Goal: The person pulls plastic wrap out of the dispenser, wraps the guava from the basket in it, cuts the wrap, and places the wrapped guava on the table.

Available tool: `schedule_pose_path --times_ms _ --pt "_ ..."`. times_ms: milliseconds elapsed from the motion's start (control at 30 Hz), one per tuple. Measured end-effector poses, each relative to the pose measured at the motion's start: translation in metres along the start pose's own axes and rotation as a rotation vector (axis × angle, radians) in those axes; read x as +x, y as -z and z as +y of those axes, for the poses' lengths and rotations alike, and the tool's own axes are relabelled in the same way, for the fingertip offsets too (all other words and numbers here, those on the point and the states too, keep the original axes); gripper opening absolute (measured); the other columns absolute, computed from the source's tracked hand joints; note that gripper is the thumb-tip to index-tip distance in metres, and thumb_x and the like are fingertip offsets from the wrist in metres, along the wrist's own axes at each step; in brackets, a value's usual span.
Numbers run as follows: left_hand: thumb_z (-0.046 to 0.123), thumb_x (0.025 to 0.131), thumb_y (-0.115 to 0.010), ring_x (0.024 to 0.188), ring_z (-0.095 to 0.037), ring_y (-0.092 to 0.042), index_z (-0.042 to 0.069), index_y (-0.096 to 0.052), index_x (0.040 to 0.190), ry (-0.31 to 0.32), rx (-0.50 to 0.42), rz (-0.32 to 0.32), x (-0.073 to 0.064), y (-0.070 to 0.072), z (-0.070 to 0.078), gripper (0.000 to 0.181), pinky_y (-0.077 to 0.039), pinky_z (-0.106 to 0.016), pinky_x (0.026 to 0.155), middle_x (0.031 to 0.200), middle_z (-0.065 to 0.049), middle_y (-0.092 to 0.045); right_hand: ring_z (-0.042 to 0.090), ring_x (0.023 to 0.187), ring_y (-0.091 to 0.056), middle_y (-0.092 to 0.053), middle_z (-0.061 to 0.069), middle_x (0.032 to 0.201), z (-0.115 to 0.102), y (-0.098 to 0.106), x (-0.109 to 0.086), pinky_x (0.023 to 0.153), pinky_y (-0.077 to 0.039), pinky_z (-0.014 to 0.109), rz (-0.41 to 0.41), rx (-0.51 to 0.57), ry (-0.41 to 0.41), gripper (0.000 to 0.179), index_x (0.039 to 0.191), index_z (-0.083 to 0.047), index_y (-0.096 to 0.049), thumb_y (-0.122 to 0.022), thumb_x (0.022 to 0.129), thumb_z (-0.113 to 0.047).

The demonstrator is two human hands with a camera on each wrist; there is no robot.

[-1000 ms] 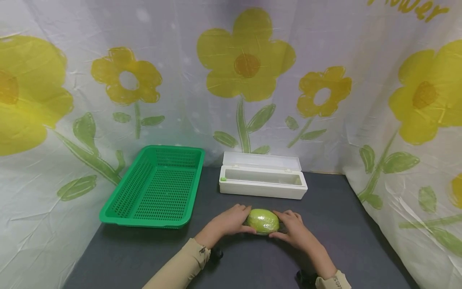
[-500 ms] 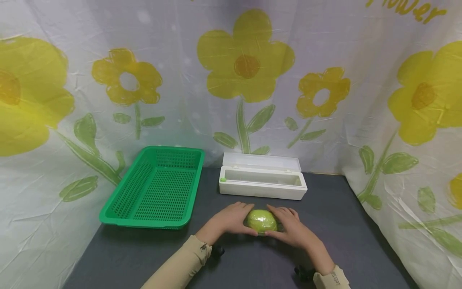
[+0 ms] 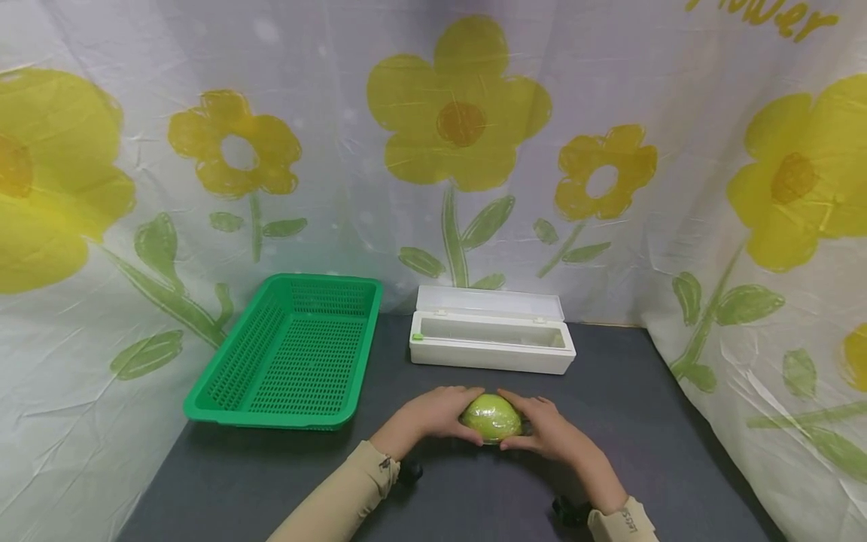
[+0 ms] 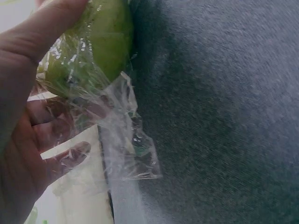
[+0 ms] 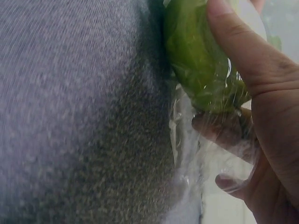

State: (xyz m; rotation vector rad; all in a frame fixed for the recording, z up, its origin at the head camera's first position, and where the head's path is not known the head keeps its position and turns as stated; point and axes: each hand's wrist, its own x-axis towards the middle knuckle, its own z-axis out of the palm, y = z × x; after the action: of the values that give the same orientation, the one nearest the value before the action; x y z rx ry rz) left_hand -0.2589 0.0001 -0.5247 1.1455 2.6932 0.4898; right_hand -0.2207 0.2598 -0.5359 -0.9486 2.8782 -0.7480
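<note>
A round yellow-green fruit [image 3: 491, 418], wrapped in shiny cling film, sits low over the dark table between both hands. My left hand [image 3: 440, 415] holds its left side, thumb in front and fingers behind. From the right, my right hand [image 3: 547, 429] holds it the same way. In the left wrist view, a loose flap of cling film [image 4: 133, 144] hangs out past the fruit [image 4: 112, 39] and over the fingers. More loose film [image 5: 212, 154] spreads over the fingers in the right wrist view, beside the fruit [image 5: 191, 51].
Behind the hands stands a long white cling film dispenser [image 3: 488, 360], its lid [image 3: 488, 302] raised and a green slider [image 3: 418, 337] at its left end. A green perforated plastic basket [image 3: 271, 418] stands on the left of the dark tabletop [image 3: 474, 504]. Flower-printed curtain hangs around the table.
My right hand has shifted slightly left and closer to my left hand. The left fingertips have moved a little right over the fruit, which now shows a rounder side.
</note>
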Motion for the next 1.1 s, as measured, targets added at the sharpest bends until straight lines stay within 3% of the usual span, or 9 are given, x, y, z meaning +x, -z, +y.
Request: schedule_pose_path --times_ms 167,367,500,633,800,1100 --pt "0.064 0.088 -0.079 0.116 -0.018 -0.067 0.008 -0.048 0.157 0.024 0.024 -0.004 -0.005 -0.002 -0.003 0.094 -0.055 -0.034 0.099 0.134 -0.007 -0.067 0.029 0.110 -0.067 -0.073 0.012 0.128 0.002 0.000 -0.002 0.107 -0.041 0.071 -0.003 -0.036 0.008 0.089 0.155 0.000 -0.050 -0.088 0.086 -0.043" --pt "0.071 0.091 -0.070 0.124 -0.025 -0.066 0.002 -0.048 0.157 0.047 0.141 0.010 -0.007 -0.007 -0.005 0.098 -0.052 -0.039 0.107 0.139 -0.014 -0.067 0.033 0.113 -0.064 -0.073 0.013 0.127 0.000 0.001 -0.003 0.107 -0.038 0.074 -0.023 -0.043 -0.038 0.088 0.155 0.002 -0.050 -0.085 0.089 -0.044" --pt "0.078 0.090 -0.064 0.130 -0.025 -0.058 0.009 -0.044 0.162 0.073 0.210 0.054 -0.010 -0.011 -0.004 0.102 -0.048 -0.043 0.112 0.147 -0.008 -0.062 0.033 0.120 -0.061 -0.070 0.010 0.134 -0.005 0.000 -0.004 0.107 -0.036 0.074 -0.002 -0.035 -0.066 0.089 0.158 -0.001 -0.047 -0.081 0.092 -0.050" --pt "0.082 0.089 -0.061 0.118 -0.020 -0.051 0.017 -0.041 0.165 0.057 0.263 0.139 -0.013 -0.016 -0.002 0.102 -0.047 -0.041 0.103 0.155 0.002 -0.056 0.035 0.126 -0.061 -0.065 0.012 0.142 -0.010 -0.004 -0.005 0.109 -0.036 0.075 0.046 -0.025 -0.042 0.086 0.161 -0.003 -0.044 -0.077 0.096 -0.050" --pt "0.077 0.094 -0.060 0.099 -0.014 -0.046 0.013 -0.047 0.161 0.034 0.280 0.185 -0.015 -0.022 0.000 0.094 -0.046 -0.034 0.091 0.147 0.004 -0.065 0.034 0.126 -0.062 -0.066 0.013 0.139 -0.011 -0.010 -0.004 0.112 -0.033 0.075 0.050 -0.031 -0.063 0.080 0.161 -0.007 -0.044 -0.073 0.099 -0.049" --pt "0.072 0.094 -0.063 0.090 -0.012 -0.046 0.008 -0.056 0.153 0.077 0.275 0.194 -0.018 -0.029 0.000 0.088 -0.046 -0.031 0.084 0.119 -0.001 -0.075 0.033 0.120 -0.063 -0.068 0.012 0.135 -0.002 -0.012 -0.006 0.109 -0.036 0.073 0.031 -0.007 -0.076 0.083 0.159 -0.005 -0.045 -0.077 0.095 -0.047"
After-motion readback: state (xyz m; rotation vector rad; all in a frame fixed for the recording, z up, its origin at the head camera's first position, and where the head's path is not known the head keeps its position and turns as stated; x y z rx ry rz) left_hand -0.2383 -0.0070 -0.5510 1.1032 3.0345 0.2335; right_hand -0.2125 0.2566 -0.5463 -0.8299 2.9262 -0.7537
